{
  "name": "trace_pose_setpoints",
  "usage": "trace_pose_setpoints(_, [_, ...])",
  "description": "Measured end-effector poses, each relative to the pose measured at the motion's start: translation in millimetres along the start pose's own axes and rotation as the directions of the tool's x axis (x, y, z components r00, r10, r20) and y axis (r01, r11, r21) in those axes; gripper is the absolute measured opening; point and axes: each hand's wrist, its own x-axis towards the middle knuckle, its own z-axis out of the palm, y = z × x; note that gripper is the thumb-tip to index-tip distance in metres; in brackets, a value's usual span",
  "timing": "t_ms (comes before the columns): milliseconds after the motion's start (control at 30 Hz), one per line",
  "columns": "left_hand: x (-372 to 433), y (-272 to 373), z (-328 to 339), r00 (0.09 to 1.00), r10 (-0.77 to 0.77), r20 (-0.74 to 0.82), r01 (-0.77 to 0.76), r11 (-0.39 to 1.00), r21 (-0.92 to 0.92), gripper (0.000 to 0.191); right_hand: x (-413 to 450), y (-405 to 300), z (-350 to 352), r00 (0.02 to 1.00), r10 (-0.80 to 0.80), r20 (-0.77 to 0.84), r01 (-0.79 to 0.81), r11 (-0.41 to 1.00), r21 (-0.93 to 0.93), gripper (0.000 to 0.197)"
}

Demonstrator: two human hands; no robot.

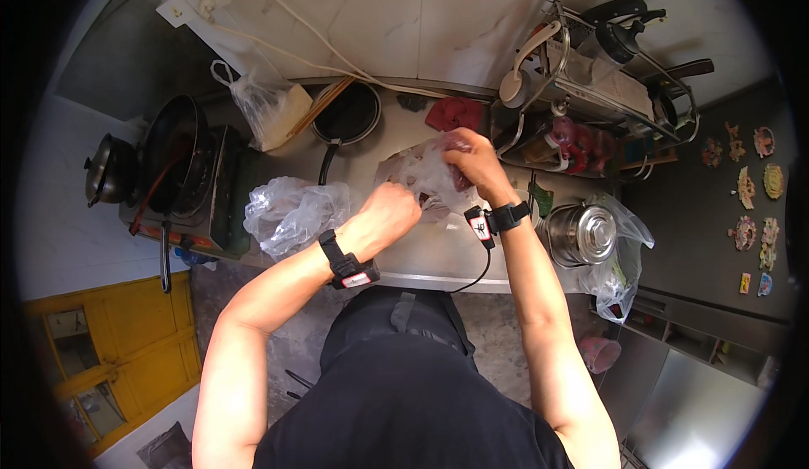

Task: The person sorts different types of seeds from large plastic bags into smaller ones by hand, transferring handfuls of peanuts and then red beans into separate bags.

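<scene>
A thin clear plastic bag point(425, 164) with something dark reddish inside is between my hands above the metal counter point(411, 257). My right hand point(478, 160) grips the bag's upper right side, with its fingers curled over the crumpled film. My left hand point(393, 208) is closed in a fist at the bag's lower left edge. Its fingertips are hidden, but the film runs up to them. A second crumpled clear plastic bag point(294, 213) lies on the counter to the left of my left hand.
Behind lie a black frying pan point(346, 114), chopsticks point(322, 105), a white-filled bag point(278, 115) and a red cloth point(455, 114). A gas stove with a wok point(174, 153) stands left. Right are a lidded steel pot point(580, 234), a wire rack point(632, 99) and a hanging plastic bag point(616, 286).
</scene>
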Motion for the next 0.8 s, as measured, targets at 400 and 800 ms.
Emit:
trace_pose_setpoints(400, [8.5,-27.4,-11.8,0.815,-0.516,-0.263,0.141,0.617,-0.774,0.066,5.9,-13.4,30.3,0.852,-0.33,0.407,0.456,0.849,-0.266,0.05])
trace_pose_setpoints(800, [19.5,-47.9,8.3,0.796,-0.603,0.049,0.236,0.234,-0.943,0.009,-7.5,-15.0,-2.1,0.899,-0.279,0.339,0.405,0.823,-0.397,0.063])
